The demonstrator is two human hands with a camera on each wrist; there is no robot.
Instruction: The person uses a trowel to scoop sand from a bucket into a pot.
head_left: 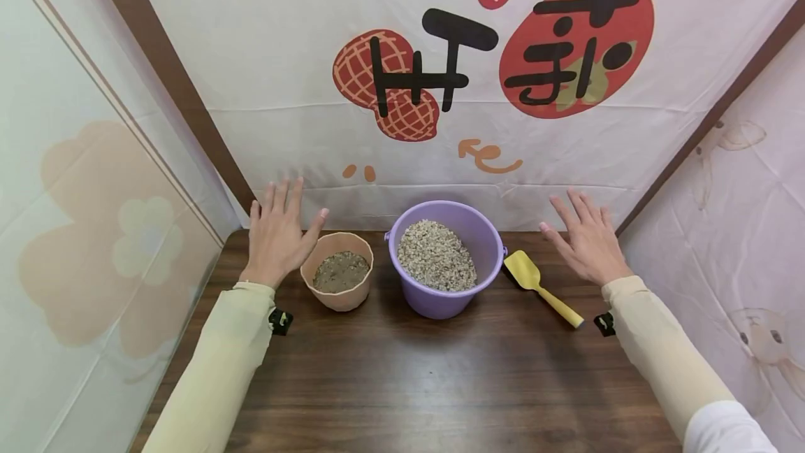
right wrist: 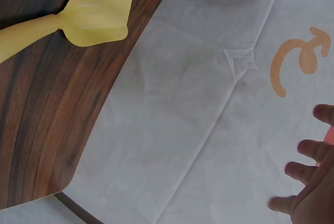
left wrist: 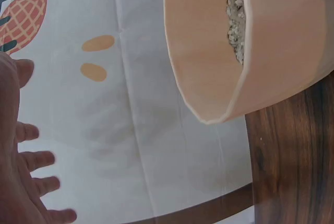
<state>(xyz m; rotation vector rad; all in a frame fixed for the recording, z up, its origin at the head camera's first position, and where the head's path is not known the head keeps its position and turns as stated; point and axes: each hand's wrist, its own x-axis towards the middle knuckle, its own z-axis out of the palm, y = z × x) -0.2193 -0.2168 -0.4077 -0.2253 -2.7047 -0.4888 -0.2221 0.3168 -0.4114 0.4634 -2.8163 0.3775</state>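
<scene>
My left hand (head_left: 275,242) has its fingers spread and straight, just left of a peach-coloured pot (head_left: 342,300) that holds grey-brown grit. In the left wrist view the pot (left wrist: 284,46) stands apart from the fingers. A purple bucket (head_left: 440,305) with pale gravel (head_left: 435,256) in it stands at the table's middle. To its right lies a yellow scoop (head_left: 541,286), its blade towards the bucket. My right hand (head_left: 586,243), fingers spread, hovers above and right of the scoop. Neither hand holds anything.
The dark wooden table (head_left: 415,383) ends at a printed white cloth (head_left: 277,89) behind the containers. More cloth panels hang at the left (head_left: 88,243) and right (head_left: 742,229). Brown strips run along the corners. A purple handle mount sits on each side of the bucket.
</scene>
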